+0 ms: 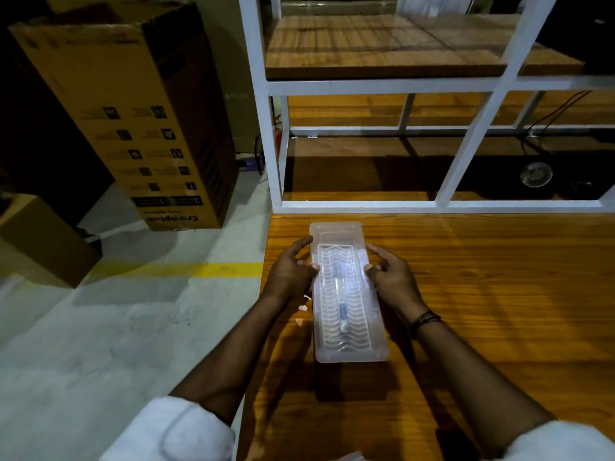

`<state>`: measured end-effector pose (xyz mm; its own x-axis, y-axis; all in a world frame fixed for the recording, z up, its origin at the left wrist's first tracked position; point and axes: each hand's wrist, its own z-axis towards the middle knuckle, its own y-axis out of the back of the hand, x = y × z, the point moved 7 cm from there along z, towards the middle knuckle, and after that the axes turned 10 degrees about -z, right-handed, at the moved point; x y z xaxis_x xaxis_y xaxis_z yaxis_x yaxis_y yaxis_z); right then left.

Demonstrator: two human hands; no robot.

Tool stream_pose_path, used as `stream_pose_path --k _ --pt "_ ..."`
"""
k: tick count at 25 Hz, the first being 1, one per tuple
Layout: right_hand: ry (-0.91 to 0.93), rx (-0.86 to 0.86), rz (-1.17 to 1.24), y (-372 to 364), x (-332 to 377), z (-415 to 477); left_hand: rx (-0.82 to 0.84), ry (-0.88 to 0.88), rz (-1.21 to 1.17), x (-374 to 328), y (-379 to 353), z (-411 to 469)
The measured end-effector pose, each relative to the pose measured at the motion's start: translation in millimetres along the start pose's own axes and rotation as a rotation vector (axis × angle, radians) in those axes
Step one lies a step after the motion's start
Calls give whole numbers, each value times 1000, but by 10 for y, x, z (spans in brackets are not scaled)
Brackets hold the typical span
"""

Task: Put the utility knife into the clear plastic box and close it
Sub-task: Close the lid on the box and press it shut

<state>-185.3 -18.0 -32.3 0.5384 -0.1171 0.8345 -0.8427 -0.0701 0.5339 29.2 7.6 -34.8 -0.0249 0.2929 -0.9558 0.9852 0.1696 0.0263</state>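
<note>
A long clear plastic box (346,352) lies lengthwise on the wooden table (482,294), near its left edge, with its lid down on top. Through the ribbed lid I make out the utility knife (341,302) lying along the middle of the box. My left hand (290,271) presses against the box's left side, thumb on the lid's edge. My right hand (392,274) holds the right side the same way, fingertips on the lid.
A white metal shelf frame (366,86) with wooden boards stands at the table's far edge. A tall cardboard carton (133,121) and a smaller carton (43,241) stand on the grey floor to the left. A yellow floor line (186,269) runs toward the table.
</note>
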Motion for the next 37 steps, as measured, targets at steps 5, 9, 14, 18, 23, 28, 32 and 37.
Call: stream_pose_path --k 5,9,14,18,23,28,32,37 --pt "-36 12 -14 29 0 39 13 17 43 -14 -9 133" --pt "-93 -41 7 69 49 313 -49 -11 55 -123 15 312" --pt "-124 -26 26 0 161 608 -85 16 35 -154 60 520" --pt "-103 -2 -9 -83 133 654 -34 49 3 -169 13 545" --pt "-34 41 -109 -79 205 706 -27 15 62 -241 -58 541" --pt "3 60 -224 -88 223 734 -48 -31 108 -235 -24 508" --pt "2 69 -282 -94 236 742 -48 -38 213 -210 -29 522" --pt "-16 90 -318 -90 261 726 -29 5 393 -272 -20 570"
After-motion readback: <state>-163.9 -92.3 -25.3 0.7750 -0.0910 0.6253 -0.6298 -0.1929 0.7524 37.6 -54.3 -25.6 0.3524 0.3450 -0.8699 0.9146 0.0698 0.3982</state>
